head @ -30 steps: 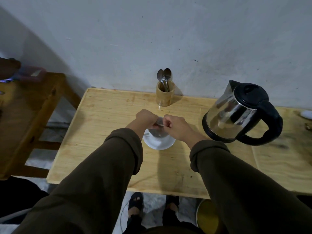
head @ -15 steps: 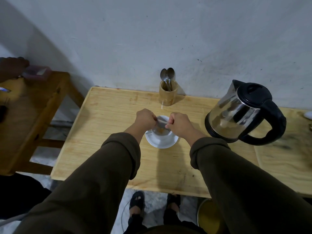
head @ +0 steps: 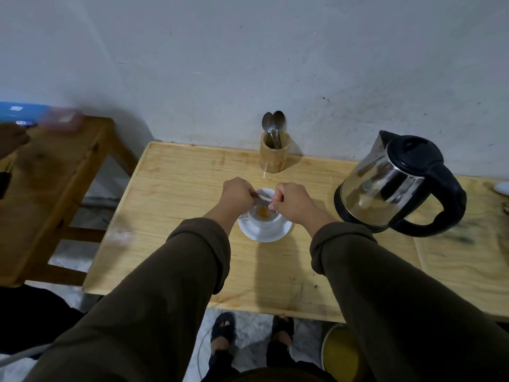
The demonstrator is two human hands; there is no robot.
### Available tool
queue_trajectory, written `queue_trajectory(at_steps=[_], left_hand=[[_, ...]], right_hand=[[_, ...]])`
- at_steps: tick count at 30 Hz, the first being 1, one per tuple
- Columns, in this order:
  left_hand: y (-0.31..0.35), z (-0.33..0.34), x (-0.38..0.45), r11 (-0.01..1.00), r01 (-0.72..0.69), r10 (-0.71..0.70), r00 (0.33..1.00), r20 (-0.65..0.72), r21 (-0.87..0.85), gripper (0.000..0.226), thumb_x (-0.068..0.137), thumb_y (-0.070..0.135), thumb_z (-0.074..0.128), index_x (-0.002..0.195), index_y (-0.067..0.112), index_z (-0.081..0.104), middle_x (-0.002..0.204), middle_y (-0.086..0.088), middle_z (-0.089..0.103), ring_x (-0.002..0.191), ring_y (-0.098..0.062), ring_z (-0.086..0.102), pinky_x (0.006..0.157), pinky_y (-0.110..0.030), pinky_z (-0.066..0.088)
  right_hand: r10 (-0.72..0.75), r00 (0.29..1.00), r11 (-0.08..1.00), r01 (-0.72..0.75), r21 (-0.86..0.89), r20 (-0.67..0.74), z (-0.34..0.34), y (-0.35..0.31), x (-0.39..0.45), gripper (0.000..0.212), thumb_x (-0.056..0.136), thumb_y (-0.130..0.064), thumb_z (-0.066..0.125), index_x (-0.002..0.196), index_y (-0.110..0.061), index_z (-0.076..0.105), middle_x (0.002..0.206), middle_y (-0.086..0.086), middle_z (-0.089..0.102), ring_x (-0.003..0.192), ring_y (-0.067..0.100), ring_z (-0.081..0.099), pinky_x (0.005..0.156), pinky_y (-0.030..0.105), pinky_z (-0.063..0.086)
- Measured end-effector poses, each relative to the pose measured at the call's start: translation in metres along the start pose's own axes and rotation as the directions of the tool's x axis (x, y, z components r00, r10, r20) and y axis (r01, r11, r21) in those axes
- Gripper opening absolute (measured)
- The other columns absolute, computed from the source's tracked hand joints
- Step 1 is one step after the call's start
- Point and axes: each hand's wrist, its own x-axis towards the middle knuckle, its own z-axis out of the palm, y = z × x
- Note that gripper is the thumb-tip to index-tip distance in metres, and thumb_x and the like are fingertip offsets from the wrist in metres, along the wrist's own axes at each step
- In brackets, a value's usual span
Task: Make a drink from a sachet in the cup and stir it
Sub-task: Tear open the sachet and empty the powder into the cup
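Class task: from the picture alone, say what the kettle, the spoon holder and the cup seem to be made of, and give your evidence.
Kettle: polished metal body, mirror-like reflections; lid and handle look like matte black plastic.
Spoon holder: probably bamboo or wood, tan and matte.
Cup: likely glazed ceramic, plain white and smooth.

A pale grey wall fills the far side, scuffed and flecked with small dark marks. Against it stands a light wooden bench, its grain plain and its near edge running across the view. To the left, apart from the bench, is a darker wooden table with a crossbar between its legs. Its shadow falls on the wall behind it. The floor shows below the bench's near edge, mottled grey and white like stone. The light is dim and even.
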Motion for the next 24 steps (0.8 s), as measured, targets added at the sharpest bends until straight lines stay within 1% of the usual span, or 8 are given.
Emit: queue_trajectory(at_steps=[3,4,7,10,12,20,22,24], left_hand=[[-0.0013,-0.0018,-0.0005,1.000,-0.015,0.014,1.000,0.022,0.006,0.020,0.086,-0.001,0.058,0.099,-0.001,0.073,0.078,0.000,0.062,0.069,-0.009,0.053,0.056,-0.001,0.041],[-0.0024,-0.0021,-0.0004,0.999,-0.042,0.042,0.999,0.026,0.012,0.020,0.086,-0.002,0.056,0.098,-0.001,0.072,0.073,0.002,0.059,0.067,-0.009,0.054,0.055,-0.003,0.042],[-0.0044,-0.0024,-0.0030,0.989,-0.133,0.131,0.991,0.023,0.071,0.023,0.085,0.000,0.056,0.100,0.002,0.073,0.082,-0.004,0.064,0.080,-0.014,0.057,0.073,-0.020,0.044],[-0.0005,-0.0038,-0.0042,0.988,-0.126,0.126,0.992,0.012,0.091,0.024,0.086,0.001,0.056,0.103,0.002,0.072,0.101,-0.011,0.071,0.085,-0.014,0.056,0.079,-0.019,0.043],[0.0011,-0.0047,-0.0049,0.984,-0.132,0.131,0.991,0.017,0.119,0.024,0.087,0.003,0.056,0.106,0.003,0.072,0.107,-0.010,0.072,0.090,-0.015,0.057,0.082,-0.019,0.043],[-0.0029,-0.0021,-0.0046,0.985,-0.142,0.138,0.989,0.044,0.099,0.019,0.085,0.004,0.061,0.100,0.003,0.072,0.089,-0.002,0.062,0.084,-0.009,0.052,0.076,-0.015,0.038],[-0.0046,-0.0018,-0.0054,0.980,-0.154,0.150,0.988,0.045,0.127,0.016,0.085,0.008,0.063,0.097,0.006,0.073,0.088,-0.001,0.062,0.083,-0.010,0.052,0.074,-0.016,0.039],[-0.0051,-0.0011,-0.0053,0.981,-0.148,0.144,0.989,0.035,0.127,0.016,0.085,0.010,0.062,0.095,0.007,0.074,0.086,0.000,0.060,0.082,-0.011,0.053,0.074,-0.016,0.040]], right_hand=[[-0.014,1.000,1.000,0.014,0.007,-0.005,-0.0009,-0.0010,-0.0007,0.034,0.081,-0.010,0.069,0.060,-0.022,0.046,0.102,0.012,0.067,0.092,0.025,0.061,0.074,0.029,0.045],[-0.021,1.000,1.000,0.021,0.011,-0.006,-0.0012,-0.0015,-0.0009,0.034,0.081,-0.009,0.068,0.060,-0.022,0.046,0.103,0.012,0.069,0.095,0.026,0.063,0.075,0.030,0.047],[-0.037,0.999,0.999,0.037,0.015,-0.005,-0.0025,-0.0019,-0.0009,0.024,0.081,-0.007,0.067,0.065,-0.016,0.051,0.098,0.011,0.069,0.091,0.025,0.062,0.073,0.030,0.047],[-0.030,0.999,0.999,0.030,0.021,-0.012,-0.0034,-0.0020,0.0003,0.010,0.082,-0.007,0.066,0.076,-0.012,0.060,0.087,0.005,0.062,0.082,0.019,0.055,0.066,0.025,0.041],[-0.013,0.999,1.000,0.013,0.012,-0.033,-0.0035,-0.0019,0.0019,0.010,0.083,-0.009,0.066,0.077,-0.014,0.061,0.088,0.004,0.060,0.081,0.018,0.054,0.065,0.024,0.040],[0.006,0.995,1.000,-0.007,-0.010,-0.101,-0.0001,-0.0033,0.0047,0.033,0.083,-0.007,0.063,0.059,-0.022,0.047,0.093,0.011,0.065,0.080,0.019,0.054,0.068,0.027,0.041],[-0.003,0.996,1.000,0.003,-0.001,-0.086,0.0002,-0.0034,0.0046,0.024,0.082,-0.006,0.065,0.064,-0.017,0.055,0.093,0.010,0.065,0.081,0.018,0.055,0.069,0.025,0.041],[-0.022,0.998,0.999,0.024,0.029,-0.054,-0.0006,-0.0034,0.0041,0.005,0.081,-0.005,0.068,0.080,-0.010,0.066,0.093,0.008,0.065,0.084,0.019,0.057,0.072,0.025,0.043]])
